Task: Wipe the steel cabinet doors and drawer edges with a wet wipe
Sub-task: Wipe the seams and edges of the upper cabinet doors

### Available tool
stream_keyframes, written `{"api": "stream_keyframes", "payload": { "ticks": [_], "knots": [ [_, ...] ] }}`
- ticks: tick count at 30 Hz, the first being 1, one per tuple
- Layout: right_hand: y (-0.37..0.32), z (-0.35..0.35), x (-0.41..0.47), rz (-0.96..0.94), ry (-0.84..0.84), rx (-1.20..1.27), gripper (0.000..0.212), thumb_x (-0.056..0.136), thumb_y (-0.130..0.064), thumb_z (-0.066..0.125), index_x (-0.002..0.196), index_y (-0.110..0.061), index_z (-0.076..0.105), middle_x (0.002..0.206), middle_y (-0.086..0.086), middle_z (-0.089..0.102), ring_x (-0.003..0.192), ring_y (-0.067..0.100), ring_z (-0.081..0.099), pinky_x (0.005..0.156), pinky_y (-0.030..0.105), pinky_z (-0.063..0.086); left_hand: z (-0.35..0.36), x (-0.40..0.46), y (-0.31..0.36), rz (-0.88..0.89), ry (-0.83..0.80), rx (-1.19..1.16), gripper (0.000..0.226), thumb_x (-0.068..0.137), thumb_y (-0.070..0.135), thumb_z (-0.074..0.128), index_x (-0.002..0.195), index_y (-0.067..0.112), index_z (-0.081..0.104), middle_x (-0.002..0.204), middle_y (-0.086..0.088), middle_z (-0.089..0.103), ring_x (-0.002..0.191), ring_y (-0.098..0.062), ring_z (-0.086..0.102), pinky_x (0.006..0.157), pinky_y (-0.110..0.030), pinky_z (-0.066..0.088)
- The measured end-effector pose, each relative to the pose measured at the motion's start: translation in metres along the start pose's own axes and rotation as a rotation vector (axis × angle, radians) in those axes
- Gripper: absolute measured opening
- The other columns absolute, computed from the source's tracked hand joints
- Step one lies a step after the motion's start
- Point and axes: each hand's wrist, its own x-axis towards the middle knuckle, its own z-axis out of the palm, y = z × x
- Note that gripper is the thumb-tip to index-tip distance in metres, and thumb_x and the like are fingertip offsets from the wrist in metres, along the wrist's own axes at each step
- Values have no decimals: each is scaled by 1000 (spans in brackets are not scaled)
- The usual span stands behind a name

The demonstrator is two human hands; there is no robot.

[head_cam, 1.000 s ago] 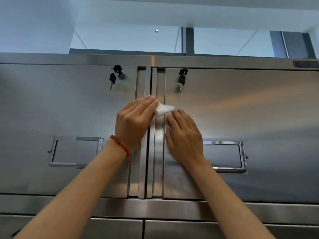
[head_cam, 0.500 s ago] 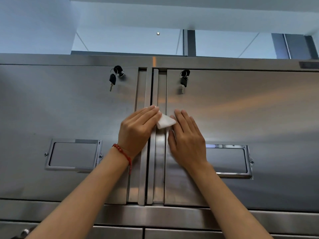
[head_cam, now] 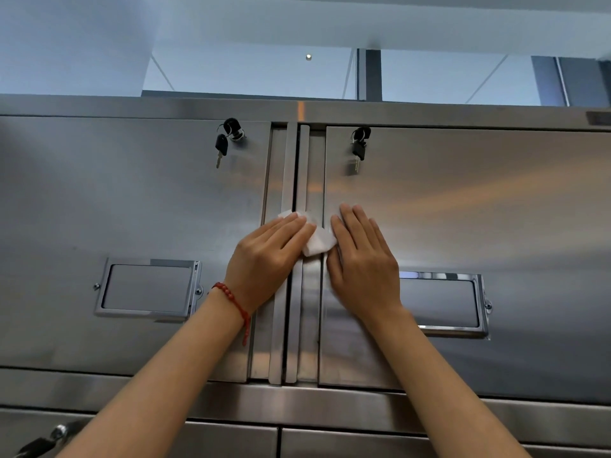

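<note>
Two steel cabinet doors fill the view, the left door (head_cam: pixel 132 206) and the right door (head_cam: pixel 479 209), meeting at vertical edge strips (head_cam: pixel 294 166) in the middle. A white wet wipe (head_cam: pixel 317 241) lies against those strips. My left hand (head_cam: pixel 267 262), with a red bead bracelet on its wrist, presses the wipe flat with straight fingers. My right hand (head_cam: pixel 360 262) lies flat on the inner edge of the right door, its fingers straight and touching the wipe's right side.
Keys hang from a lock on the left door (head_cam: pixel 228 137) and on the right door (head_cam: pixel 358 143). Each door has a recessed label frame, left (head_cam: pixel 145 289) and right (head_cam: pixel 443 302). Drawer fronts (head_cam: pixel 330 441) run below a steel rail.
Both hands and the wipe have slid down the middle strips of the doors. More of the wipe now shows above my left fingers.
</note>
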Motion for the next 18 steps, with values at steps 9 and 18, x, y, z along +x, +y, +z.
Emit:
{"api": "stream_keyframes", "payload": {
  "ticks": [9,18],
  "knots": [
    [1,1,-1,-8,-16,6,42,84,-11,62,123,6,57,132,25,51,126,38,46,103,51,40,-2,-10,5,19,-53,22,37,86,28,62,99,-5,70,106,-23,67,101,-33,65,80,-44,56],
    [0,0,-1,-4,-14,-1,41,86,-13,53,123,5,58,133,23,51,127,36,46,103,49,40,-3,-17,7,40,-80,-13,32,89,17,53,101,-7,69,109,-25,65,105,-36,62,81,-47,55]
  ]
}}
